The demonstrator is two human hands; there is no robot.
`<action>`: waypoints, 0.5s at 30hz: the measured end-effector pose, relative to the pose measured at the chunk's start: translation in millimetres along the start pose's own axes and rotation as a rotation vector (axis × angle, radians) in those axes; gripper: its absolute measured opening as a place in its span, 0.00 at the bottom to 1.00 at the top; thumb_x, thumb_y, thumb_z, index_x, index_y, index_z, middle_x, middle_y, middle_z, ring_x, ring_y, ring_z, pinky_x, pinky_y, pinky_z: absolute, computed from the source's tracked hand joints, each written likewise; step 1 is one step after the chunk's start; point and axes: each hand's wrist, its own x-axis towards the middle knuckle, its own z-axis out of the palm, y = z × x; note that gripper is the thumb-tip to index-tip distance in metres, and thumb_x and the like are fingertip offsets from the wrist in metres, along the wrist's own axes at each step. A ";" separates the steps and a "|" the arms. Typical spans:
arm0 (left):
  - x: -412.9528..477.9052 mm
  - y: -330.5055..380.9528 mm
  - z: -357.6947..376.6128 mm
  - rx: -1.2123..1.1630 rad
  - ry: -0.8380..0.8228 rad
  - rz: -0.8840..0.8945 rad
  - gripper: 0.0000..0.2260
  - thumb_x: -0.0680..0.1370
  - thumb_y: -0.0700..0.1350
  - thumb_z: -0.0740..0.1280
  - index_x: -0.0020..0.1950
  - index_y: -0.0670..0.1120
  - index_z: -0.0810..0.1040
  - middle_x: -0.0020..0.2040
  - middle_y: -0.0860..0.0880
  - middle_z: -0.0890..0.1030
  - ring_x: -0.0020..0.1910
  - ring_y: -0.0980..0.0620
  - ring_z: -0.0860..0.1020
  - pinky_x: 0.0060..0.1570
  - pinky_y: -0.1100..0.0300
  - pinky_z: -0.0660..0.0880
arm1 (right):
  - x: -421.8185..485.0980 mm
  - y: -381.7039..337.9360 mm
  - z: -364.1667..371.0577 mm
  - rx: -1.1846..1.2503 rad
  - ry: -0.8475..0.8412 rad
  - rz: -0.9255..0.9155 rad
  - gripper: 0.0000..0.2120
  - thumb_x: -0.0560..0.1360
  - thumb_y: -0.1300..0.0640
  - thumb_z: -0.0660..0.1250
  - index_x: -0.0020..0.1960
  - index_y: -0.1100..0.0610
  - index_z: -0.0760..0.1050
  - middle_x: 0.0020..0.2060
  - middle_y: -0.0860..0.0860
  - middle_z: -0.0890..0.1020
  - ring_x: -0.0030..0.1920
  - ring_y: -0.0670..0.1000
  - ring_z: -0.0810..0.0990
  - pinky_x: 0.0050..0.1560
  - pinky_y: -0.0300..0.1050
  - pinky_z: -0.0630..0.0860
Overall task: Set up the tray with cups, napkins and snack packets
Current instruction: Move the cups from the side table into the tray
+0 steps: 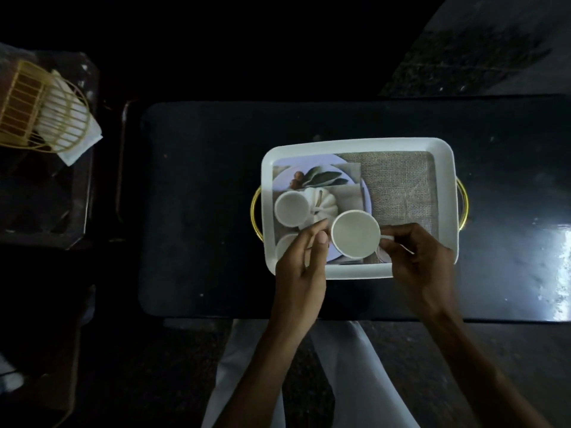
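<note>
While my right hand (414, 254) pinches the handle of the white cup (355, 234) at the near side of the tray (358, 145), my left hand (304, 257) sits just left of its rim, fingers loosely curled, gripping nothing. I cannot tell whether the cup is touching the tray. A second cup (292, 208) stands just beyond my left hand.

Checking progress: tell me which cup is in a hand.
The rightmost cup: the right hand pinches its handle. The back-left cup stands free.
</note>
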 end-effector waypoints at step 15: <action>5.5 -9.6 -20.2 -0.044 0.202 -0.002 0.13 0.84 0.50 0.57 0.63 0.53 0.80 0.55 0.50 0.86 0.55 0.51 0.85 0.57 0.53 0.81 | -0.5 52.3 9.8 0.072 -0.101 0.048 0.12 0.72 0.65 0.73 0.42 0.48 0.79 0.42 0.34 0.82 0.44 0.31 0.80 0.42 0.21 0.71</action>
